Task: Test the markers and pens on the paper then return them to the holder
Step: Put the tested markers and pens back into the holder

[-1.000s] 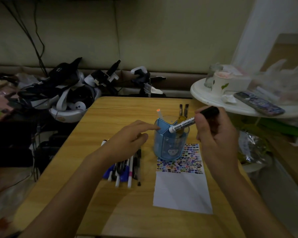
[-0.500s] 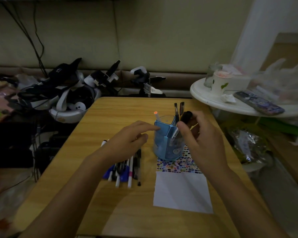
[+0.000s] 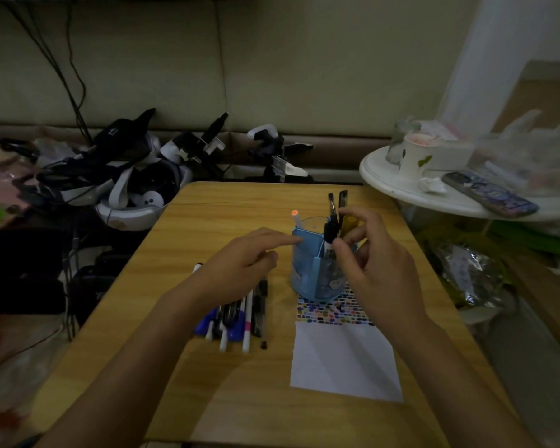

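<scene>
Meanwhile, at a wooden table [image 3: 207, 399], a person lowers a black-capped white marker [image 3: 328, 236] into a blue translucent holder [image 3: 307, 273], its long axis close to upright and its lower end already inside the right-hand compartment. The right hand [image 3: 374, 263], just right of the holder, pinches the marker's upper barrel between thumb and curled fingers. The left hand [image 3: 243, 263], just left of the holder, is relaxed and grips nothing, its forefinger stretched out so that the tip touches the holder's near-left rim, apparently steadying it.

Letting go looks like all that remains for this marker. The next candidates are the untested pens [image 3: 240, 318], a loose row left of the holder and partly under the left wrist, their long axes running towards and away from the person. That puts the left hand much nearer to them.

The paper [image 3: 343, 360] lies in front of the holder, whose base sits on its far end, where rows of small coloured test marks crowd together.

No brand or lettering is readable on the marker, the holder or the pens; the light is too dim.
</scene>
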Tool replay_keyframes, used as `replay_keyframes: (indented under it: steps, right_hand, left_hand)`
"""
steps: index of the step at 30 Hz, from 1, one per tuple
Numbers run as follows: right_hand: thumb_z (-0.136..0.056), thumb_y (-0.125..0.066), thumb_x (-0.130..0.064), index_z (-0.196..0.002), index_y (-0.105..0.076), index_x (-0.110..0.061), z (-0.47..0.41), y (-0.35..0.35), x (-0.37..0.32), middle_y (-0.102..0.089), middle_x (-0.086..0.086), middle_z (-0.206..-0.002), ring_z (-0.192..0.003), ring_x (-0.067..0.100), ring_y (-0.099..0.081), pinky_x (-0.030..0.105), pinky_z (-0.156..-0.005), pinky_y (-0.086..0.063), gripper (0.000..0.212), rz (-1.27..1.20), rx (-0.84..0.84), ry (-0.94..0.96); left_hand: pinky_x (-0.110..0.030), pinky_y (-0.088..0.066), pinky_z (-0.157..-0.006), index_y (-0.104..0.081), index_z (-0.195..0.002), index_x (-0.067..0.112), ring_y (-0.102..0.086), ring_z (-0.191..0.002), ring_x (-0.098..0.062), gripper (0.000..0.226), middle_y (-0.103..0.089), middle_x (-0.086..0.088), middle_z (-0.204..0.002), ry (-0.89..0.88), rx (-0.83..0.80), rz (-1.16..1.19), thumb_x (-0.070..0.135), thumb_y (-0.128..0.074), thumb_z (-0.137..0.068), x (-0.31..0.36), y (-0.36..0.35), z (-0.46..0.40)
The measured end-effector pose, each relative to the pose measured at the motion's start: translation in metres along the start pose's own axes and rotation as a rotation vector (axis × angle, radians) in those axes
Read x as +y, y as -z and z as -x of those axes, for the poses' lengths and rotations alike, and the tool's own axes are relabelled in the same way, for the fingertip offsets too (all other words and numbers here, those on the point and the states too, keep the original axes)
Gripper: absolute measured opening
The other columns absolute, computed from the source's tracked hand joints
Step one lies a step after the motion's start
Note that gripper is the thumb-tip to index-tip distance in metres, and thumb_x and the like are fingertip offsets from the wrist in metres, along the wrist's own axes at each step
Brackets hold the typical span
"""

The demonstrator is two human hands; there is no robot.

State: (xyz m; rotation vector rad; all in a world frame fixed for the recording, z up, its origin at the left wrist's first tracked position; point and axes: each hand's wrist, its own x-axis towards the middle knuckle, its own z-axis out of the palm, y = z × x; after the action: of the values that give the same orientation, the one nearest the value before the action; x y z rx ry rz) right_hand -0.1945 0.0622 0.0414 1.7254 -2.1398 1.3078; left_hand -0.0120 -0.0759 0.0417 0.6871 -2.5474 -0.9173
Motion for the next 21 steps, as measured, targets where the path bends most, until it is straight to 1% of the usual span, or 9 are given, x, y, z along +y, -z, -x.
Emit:
replay_keyframes:
  steps: [2, 4, 8, 10, 12, 14, 17, 18, 21]
  right_hand:
    - [-0.097, -0.059, -0.028, -0.125, -0.048, -0.035, 0.001, 0.0, 0.0, -0.056, -0.02, -0.081, -0.072, -0.003, -0.058, 0.011, -0.051, -0.033, 0.031, 0.008, -0.001, 0.009]
    - [-0.097, -0.06, -0.028, -0.119, -0.049, -0.033, 0.002, -0.002, 0.001, -0.057, -0.019, -0.082, -0.072, -0.001, -0.058, 0.012, -0.051, -0.034, 0.025, 0.004, -0.002, 0.008]
    - [-0.096, -0.06, -0.026, -0.108, -0.048, -0.032, 0.006, -0.005, 0.0, -0.059, -0.017, -0.082, -0.07, 0.002, -0.059, 0.014, -0.053, -0.039, 0.018, -0.07, -0.014, 0.012]
    - [-0.096, -0.06, -0.025, -0.105, -0.048, -0.033, 0.009, -0.007, -0.003, -0.058, -0.016, -0.079, -0.07, 0.005, -0.059, 0.016, -0.053, -0.042, 0.017, -0.088, -0.033, 0.027]
    - [-0.095, -0.06, -0.025, -0.102, -0.049, -0.033, 0.013, -0.01, -0.006, -0.055, -0.017, -0.073, -0.069, 0.006, -0.059, 0.015, -0.054, -0.042, 0.015, -0.096, -0.065, 0.05]
    - [-0.096, -0.059, -0.024, -0.1, -0.052, -0.031, 0.017, -0.015, -0.009, -0.056, -0.017, -0.074, -0.071, 0.005, -0.059, 0.015, -0.055, -0.042, 0.011, -0.098, -0.125, 0.084]
    - [-0.098, -0.056, -0.027, -0.1, -0.059, -0.031, 0.024, -0.029, -0.01, -0.057, -0.018, -0.085, -0.074, 0.001, -0.056, 0.015, -0.06, -0.041, 0.006, -0.036, -0.268, 0.168]
    - [-0.098, -0.053, -0.029, -0.102, -0.06, -0.032, 0.027, -0.034, -0.009, -0.056, -0.018, -0.088, -0.074, 0.002, -0.054, 0.017, -0.06, -0.041, 0.009, -0.008, -0.322, 0.19]
    - [-0.098, -0.05, -0.033, -0.109, -0.062, -0.036, 0.036, -0.048, -0.006, -0.055, -0.015, -0.093, -0.072, 0.005, -0.052, 0.03, -0.058, -0.043, 0.017, 0.064, -0.438, 0.23]
  left_hand:
    - [-0.028, -0.048, -0.096, -0.052, -0.141, 0.034, -0.054, -0.111, 0.001, 0.046, -0.05, 0.019, -0.136, 0.0, 0.001, 0.002, 0.008, -0.042, -0.103, 0.0, 0.0, 0.0]
    - [-0.028, -0.048, -0.097, -0.051, -0.141, 0.034, -0.054, -0.112, 0.0, 0.047, -0.05, 0.018, -0.137, 0.007, 0.0, 0.005, 0.008, -0.042, -0.103, 0.0, 0.0, 0.0]
    - [-0.032, -0.049, -0.096, -0.049, -0.142, 0.035, -0.056, -0.109, -0.003, 0.048, -0.051, 0.016, -0.136, 0.004, -0.005, 0.011, 0.008, -0.042, -0.103, -0.001, 0.001, 0.001]
    - [-0.035, -0.05, -0.095, -0.049, -0.143, 0.036, -0.059, -0.106, -0.006, 0.049, -0.051, 0.014, -0.135, 0.003, -0.003, 0.02, 0.008, -0.042, -0.104, -0.002, 0.002, 0.001]
    - [-0.036, -0.051, -0.094, -0.049, -0.142, 0.036, -0.061, -0.104, -0.006, 0.048, -0.052, 0.013, -0.135, 0.003, -0.001, 0.02, 0.008, -0.041, -0.104, -0.003, 0.002, 0.001]
    - [-0.036, -0.052, -0.094, -0.05, -0.142, 0.035, -0.061, -0.104, -0.005, 0.047, -0.052, 0.012, -0.134, 0.0, -0.002, 0.016, 0.008, -0.041, -0.104, -0.003, 0.002, 0.001]
    - [-0.034, -0.051, -0.093, -0.05, -0.143, 0.033, -0.061, -0.103, -0.006, 0.047, -0.053, 0.011, -0.134, -0.005, -0.007, 0.017, 0.008, -0.041, -0.104, -0.004, 0.002, 0.001]
    - [-0.033, -0.052, -0.093, -0.05, -0.143, 0.033, -0.061, -0.103, -0.006, 0.047, -0.053, 0.01, -0.134, -0.006, -0.005, 0.021, 0.008, -0.041, -0.104, -0.004, 0.002, 0.001]
    - [-0.029, -0.051, -0.089, -0.05, -0.142, 0.033, -0.061, -0.101, -0.007, 0.047, -0.055, 0.007, -0.131, 0.002, 0.004, 0.023, 0.008, -0.041, -0.104, -0.005, 0.003, 0.0]
